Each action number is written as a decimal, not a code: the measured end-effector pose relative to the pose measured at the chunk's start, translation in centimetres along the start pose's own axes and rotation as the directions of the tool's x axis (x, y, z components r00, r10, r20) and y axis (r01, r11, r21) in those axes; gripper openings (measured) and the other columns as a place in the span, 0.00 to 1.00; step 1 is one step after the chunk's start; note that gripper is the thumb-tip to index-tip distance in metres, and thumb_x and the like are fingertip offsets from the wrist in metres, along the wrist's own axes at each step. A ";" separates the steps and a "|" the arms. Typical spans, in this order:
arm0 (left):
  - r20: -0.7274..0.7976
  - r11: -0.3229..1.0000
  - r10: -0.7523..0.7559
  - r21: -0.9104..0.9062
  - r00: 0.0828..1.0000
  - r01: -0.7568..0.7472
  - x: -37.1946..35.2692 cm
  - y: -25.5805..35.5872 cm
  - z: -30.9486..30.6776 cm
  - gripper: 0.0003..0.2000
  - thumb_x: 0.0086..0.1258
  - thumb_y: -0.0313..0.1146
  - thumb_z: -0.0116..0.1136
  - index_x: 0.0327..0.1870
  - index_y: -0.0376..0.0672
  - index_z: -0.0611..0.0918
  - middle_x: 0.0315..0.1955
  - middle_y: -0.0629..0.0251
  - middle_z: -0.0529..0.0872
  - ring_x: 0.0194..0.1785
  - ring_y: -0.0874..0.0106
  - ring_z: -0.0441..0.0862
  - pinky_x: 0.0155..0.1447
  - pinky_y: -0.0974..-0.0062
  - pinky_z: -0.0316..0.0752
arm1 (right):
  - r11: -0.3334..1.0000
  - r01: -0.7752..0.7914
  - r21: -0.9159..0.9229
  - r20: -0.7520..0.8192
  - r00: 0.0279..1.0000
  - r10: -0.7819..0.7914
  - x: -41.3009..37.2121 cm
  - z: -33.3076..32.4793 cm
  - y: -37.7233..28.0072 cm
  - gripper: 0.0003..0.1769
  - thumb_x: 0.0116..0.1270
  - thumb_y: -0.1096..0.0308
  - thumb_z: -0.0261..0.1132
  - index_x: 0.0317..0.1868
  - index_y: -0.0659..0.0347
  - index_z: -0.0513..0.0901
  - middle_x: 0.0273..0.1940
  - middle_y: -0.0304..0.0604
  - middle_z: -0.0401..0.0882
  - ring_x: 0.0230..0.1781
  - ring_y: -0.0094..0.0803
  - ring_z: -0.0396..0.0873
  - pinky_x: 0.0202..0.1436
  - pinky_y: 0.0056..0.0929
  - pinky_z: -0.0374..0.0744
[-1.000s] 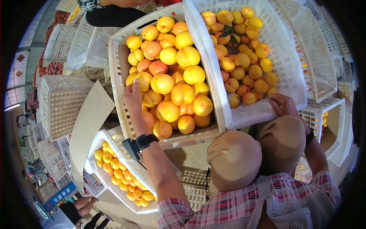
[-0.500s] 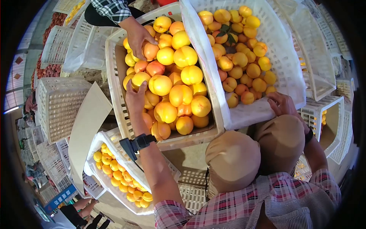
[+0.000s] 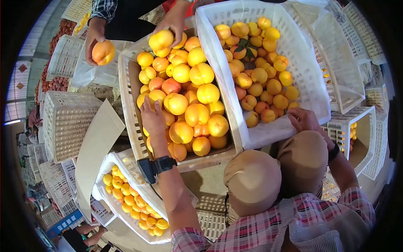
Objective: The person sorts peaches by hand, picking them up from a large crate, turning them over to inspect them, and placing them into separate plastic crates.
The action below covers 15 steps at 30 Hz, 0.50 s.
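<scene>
My left hand (image 3: 153,118) rests at the left side of a crate (image 3: 133,122) of large yellow-orange fruit (image 3: 197,115), its fingers apart against a fruit near the crate's wall. Over the near edge of the lined crate (image 3: 268,135) on the right lies my right hand (image 3: 306,119), fingers bent, close to smaller fruit (image 3: 280,101). Whether those fingers hold anything is hidden. At the top, a co-worker's one hand (image 3: 93,37) holds an orange fruit (image 3: 103,52) outside the crate, and the other hand (image 3: 175,19) grips a yellow fruit (image 3: 161,40) above it.
A third crate of fruit (image 3: 133,206) stands at the lower left, beside a leaning pale board (image 3: 98,143). Empty-looking white crates (image 3: 69,126) are stacked at the left. Another crate (image 3: 365,138) is at the right. My knees (image 3: 256,172) are close to the two main crates.
The co-worker's hand has lifted away leftward with an orange fruit, and a second hand has come in on a yellow one. My left hand has shifted slightly downward; the view has shifted a little.
</scene>
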<state>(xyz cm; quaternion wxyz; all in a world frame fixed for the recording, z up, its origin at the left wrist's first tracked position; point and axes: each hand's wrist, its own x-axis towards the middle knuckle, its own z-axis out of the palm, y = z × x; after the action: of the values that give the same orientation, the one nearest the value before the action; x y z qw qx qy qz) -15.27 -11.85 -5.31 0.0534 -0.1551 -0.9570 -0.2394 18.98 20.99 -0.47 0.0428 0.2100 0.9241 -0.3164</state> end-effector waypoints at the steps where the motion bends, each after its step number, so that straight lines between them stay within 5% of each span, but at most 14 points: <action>1: -0.004 1.000 0.003 0.001 1.000 -0.003 -0.2 -0.3 0.0 0.23 0.69 0.39 0.55 0.60 0.35 0.72 0.52 0.43 0.76 0.55 0.47 0.74 0.57 0.57 0.72 | 1.000 -0.013 -0.020 0.018 1.000 0.013 0.0 0.1 0.1 0.11 0.66 0.66 0.59 0.43 0.65 0.79 0.36 0.51 0.80 0.34 0.47 0.80 0.40 0.36 0.77; 5: -0.092 0.993 0.028 -0.110 0.995 -0.038 -2.0 -0.7 -0.8 0.22 0.69 0.36 0.54 0.62 0.35 0.71 0.55 0.42 0.73 0.59 0.47 0.70 0.62 0.58 0.67 | 0.973 0.097 0.208 -0.027 0.995 -0.093 1.1 -1.0 0.9 0.11 0.67 0.68 0.58 0.44 0.65 0.80 0.35 0.47 0.81 0.34 0.38 0.80 0.41 0.31 0.77; 7: -0.155 0.987 0.028 -0.155 0.987 -0.052 -4.3 -1.3 -2.2 0.23 0.69 0.36 0.53 0.62 0.35 0.71 0.56 0.42 0.72 0.60 0.47 0.69 0.63 0.58 0.66 | 0.693 -0.003 0.721 -0.056 0.996 0.062 1.4 -4.7 -3.6 0.10 0.67 0.69 0.59 0.43 0.67 0.80 0.34 0.41 0.80 0.36 0.30 0.78 0.41 0.26 0.76; 9: -0.314 0.994 0.097 0.076 0.944 -0.077 -6.1 -2.1 -3.7 0.22 0.69 0.35 0.53 0.61 0.34 0.71 0.57 0.42 0.71 0.60 0.46 0.68 0.63 0.56 0.65 | 0.692 0.225 0.686 -0.202 0.973 -0.117 1.3 -8.2 -7.9 0.11 0.69 0.69 0.56 0.44 0.69 0.80 0.35 0.40 0.79 0.36 0.27 0.77 0.40 0.22 0.76; 11: -0.319 0.995 0.066 0.094 0.946 -0.038 -8.7 -3.0 -4.8 0.22 0.69 0.37 0.55 0.60 0.35 0.73 0.57 0.43 0.71 0.60 0.46 0.69 0.63 0.56 0.65 | 0.655 0.500 0.567 -0.308 0.866 -0.395 -0.1 -11.6 -13.2 0.11 0.68 0.71 0.54 0.41 0.70 0.80 0.35 0.44 0.79 0.32 0.28 0.77 0.39 0.26 0.77; 12: -0.324 0.994 0.025 0.112 0.946 0.012 -9.6 -3.2 -5.0 0.21 0.68 0.38 0.56 0.58 0.35 0.74 0.57 0.44 0.71 0.60 0.47 0.69 0.63 0.55 0.65 | 0.653 0.503 0.566 -0.316 0.864 -0.392 0.2 -12.8 -14.4 0.11 0.68 0.71 0.54 0.41 0.70 0.80 0.35 0.44 0.79 0.32 0.28 0.77 0.39 0.26 0.77; 15: -0.299 0.990 0.044 0.139 0.953 -0.002 -10.7 -3.9 -5.1 0.20 0.68 0.39 0.56 0.56 0.35 0.75 0.57 0.43 0.72 0.61 0.46 0.68 0.63 0.53 0.65 | 0.439 0.749 0.496 -0.429 0.651 -0.626 -2.1 -14.1 -19.0 0.12 0.68 0.70 0.54 0.42 0.70 0.79 0.36 0.44 0.79 0.33 0.28 0.77 0.40 0.26 0.77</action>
<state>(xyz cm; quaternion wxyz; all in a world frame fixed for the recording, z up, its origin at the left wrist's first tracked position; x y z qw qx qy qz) -6.30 -20.43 -4.48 0.2117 -0.1238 -0.9500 -0.1931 13.79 15.16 21.97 -0.2480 -0.1563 0.7620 -0.5775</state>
